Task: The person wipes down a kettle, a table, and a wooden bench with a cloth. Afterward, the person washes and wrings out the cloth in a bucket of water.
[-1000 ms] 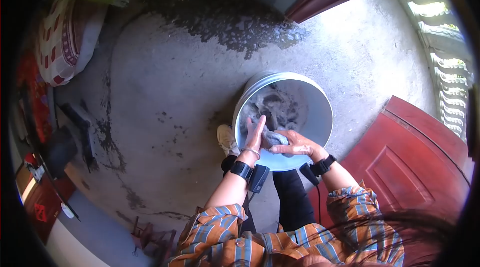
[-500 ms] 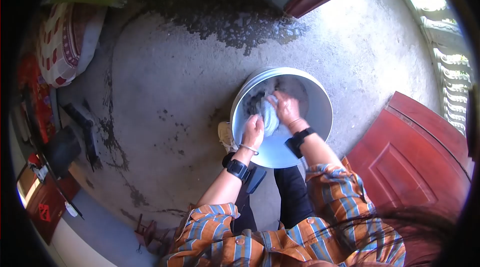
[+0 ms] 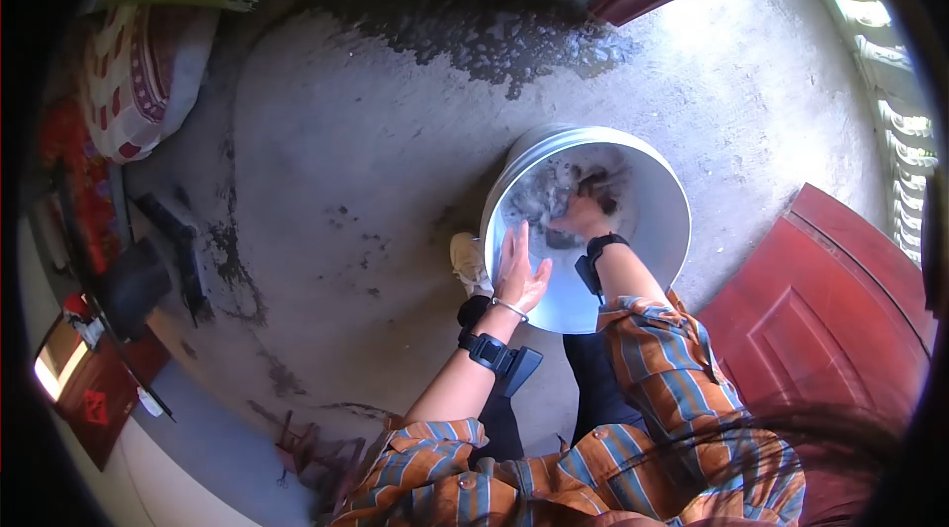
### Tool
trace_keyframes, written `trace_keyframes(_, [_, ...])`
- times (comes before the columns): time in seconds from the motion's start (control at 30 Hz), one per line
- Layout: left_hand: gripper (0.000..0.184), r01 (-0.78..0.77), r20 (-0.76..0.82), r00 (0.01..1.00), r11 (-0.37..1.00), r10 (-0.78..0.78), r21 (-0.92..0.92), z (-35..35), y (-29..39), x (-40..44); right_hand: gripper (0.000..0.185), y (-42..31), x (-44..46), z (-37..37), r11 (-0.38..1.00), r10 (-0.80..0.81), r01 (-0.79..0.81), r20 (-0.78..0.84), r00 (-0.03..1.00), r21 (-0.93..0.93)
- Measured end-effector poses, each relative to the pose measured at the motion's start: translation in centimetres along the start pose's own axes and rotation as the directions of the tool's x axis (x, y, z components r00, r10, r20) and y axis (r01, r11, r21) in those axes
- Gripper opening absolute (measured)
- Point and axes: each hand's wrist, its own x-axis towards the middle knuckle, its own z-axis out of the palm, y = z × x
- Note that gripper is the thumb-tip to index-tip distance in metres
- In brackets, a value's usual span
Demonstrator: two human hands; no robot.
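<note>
A large pale bucket (image 3: 664, 280) stands on the floor in front of me. Inside, murky water with grey foam (image 3: 539, 193) covers the bottom, and dark shapes (image 3: 605, 193) show at its far side; what they are is unclear. My left hand (image 3: 521, 272) is at the bucket's near left, open and empty, fingers stretched upward and thumb apart. Deep in the bucket, my right hand (image 3: 585, 219) reaches to the water beside the dark shapes. Its visible fingers look spread, though the tips are blurred and partly hidden.
A white shoe (image 3: 469, 263) is close to the bucket's left side. To the right lies a red panelled door (image 3: 811, 339). Wet concrete (image 3: 494, 47) spreads beyond the bucket. A patterned cloth bundle (image 3: 148, 82) sits at far left, and a pale balustrade (image 3: 905, 151) lines the right.
The light blue cloth that both hands held has left them and is out of sight. My left hand has opened; my right hand has gone lower into the bucket. The view has shifted slightly.
</note>
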Motion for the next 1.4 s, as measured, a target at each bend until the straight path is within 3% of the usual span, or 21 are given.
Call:
trace_keyframes(0.07, [0.073,-0.004,-0.017,1.0,1.0,0.004,-0.008,0.3,-1.2,0.7,0.046,-0.6,0.4,2.5,0.992,-0.103,0.106,-0.041,0.994,0.065])
trace_keyframes(0.13, [0.078,0.177,0.003,0.984,0.971,-0.179,-0.158,0.4,-1.2,1.8,0.037,-1.1,-1.4,2.2,0.973,-0.197,0.207,-0.094,0.976,0.107])
trace_keyframes(0.2, [0.088,0.286,0.013,0.955,0.912,-0.295,-0.292,0.1,-0.7,2.4,0.026,-1.2,-6.0,-0.5,0.568,-0.316,0.279,-0.108,0.943,0.775])
trace_keyframes(0.27, [0.093,0.368,0.056,0.917,0.787,-0.394,-0.496,0.9,-1.2,3.0,0.023,-0.9,-10.2,-4.0,0.517,-0.365,0.263,-0.068,0.928,0.815])
trace_keyframes(0.33, [0.099,0.54,0.308,0.815,0.45,-0.491,-0.712,-0.2,0.1,3.3,0.021,-0.9,-14.1,-7.7,0.414,-0.496,0.27,-0.033,0.868,0.869])
trace_keyframes(0.4, [0.099,0.522,0.434,0.84,0.266,-0.326,-0.81,-0.5,0.8,3.5,0.025,-1.0,-16.0,-9.4,0.417,-0.682,0.593,-0.194,0.705,0.689])
trace_keyframes(0.47, [0.082,0.478,0.395,0.875,0.366,-0.28,-0.799,0.8,0.5,3.4,0.029,-1.3,-16.7,-10.9,0.5,-0.68,0.557,-0.097,0.727,0.664])
trace_keyframes(0.5, [0.072,0.465,0.383,0.876,0.3,-0.293,-0.833,1.1,1.5,2.8,0.035,-1.4,-16.8,-11.2,0.575,-0.671,0.517,0.003,0.742,0.634])
trace_keyframes(0.57, [0.044,0.357,0.34,0.921,0.068,-0.189,-0.932,1.9,2.2,2.5,0.046,-1.0,-15.1,-9.3,0.644,-0.489,0.439,-0.105,0.866,0.627])
trace_keyframes(0.6, [0.044,0.359,0.34,0.92,0.069,-0.193,-0.931,1.7,2.4,2.7,0.043,-1.7,-14.3,-8.7,0.669,-0.385,0.422,-0.199,0.901,0.612])
trace_keyframes(0.67, [0.034,0.453,0.282,0.887,0.564,-0.366,-0.691,1.3,2.8,2.9,0.043,-2.1,-12.9,-8.2,0.717,-0.274,0.358,-0.231,0.934,0.598])
trace_keyframes(0.7, [0.028,0.313,0.244,0.949,0.521,-0.198,-0.794,2.6,1.2,3.1,0.042,-2.3,-11.9,-7.9,0.802,-0.194,0.291,-0.233,0.953,0.522])
trace_keyframes(0.73, [0.028,0.316,0.244,0.948,0.523,-0.202,-0.792,2.7,0.5,3.1,0.042,-2.5,-11.2,-7.4,0.871,-0.112,0.213,-0.242,0.964,0.442])
trace_keyframes(0.8, [0.025,0.04,0.026,0.999,0.972,-0.035,-0.232,2.3,-0.6,3.3,0.042,-2.6,-10.3,-7.0,0.832,-0.206,0.369,-0.386,0.899,0.414])
trace_keyframes(0.97, [0.026,-0.181,-0.158,0.98,0.887,0.125,-0.426,-0.2,0.0,2.2,0.03,-1.3,-7.5,-6.8,0.936,-0.24,0.338,-0.522,0.819,0.1])
trace_keyframes(1.07, [0.029,-0.059,-0.179,0.983,0.984,0.029,-0.165,-1.3,0.4,2.0,0.034,2.5,-4.7,-6.1,0.965,-0.124,0.219,-0.48,0.869,0.147])
trace_keyframes(1.1, [0.032,-0.107,-0.186,0.977,0.994,0.1,-0.028,-0.9,0.1,1.7,0.047,4.3,-3.5,-5.6,0.972,-0.212,0.23,-0.569,0.795,-0.04])
trace_keyframes(1.13, [0.035,-0.154,-0.186,0.967,0.982,0.172,0.11,-0.7,0.2,1.6,0.047,4.8,-3.3,-5.8,0.972,-0.213,0.231,-0.568,0.795,-0.042])
trace_keyframes(1.27, [0.071,0.01,-0.097,0.995,0.981,0.009,0.194,-0.9,2.1,1.0,0.067,4.2,-2.1,-2.8,0.992,-0.111,0.129,-0.439,0.892,0.011])
trace_keyframes(1.33, [0.078,0.093,-0.004,0.996,0.988,-0.094,0.126,-0.5,1.3,1.3,0.065,3.0,0.1,1.9,0.98,0.197,-0.185,-0.241,0.95,0.073])
trace_keyframes(1.4, [0.084,0.2,0.028,0.979,0.98,-0.2,-0.015,1.0,-1.0,1.7,0.053,2.6,1.4,3.6,0.955,-0.053,0.005,0.154,0.987,0.296])
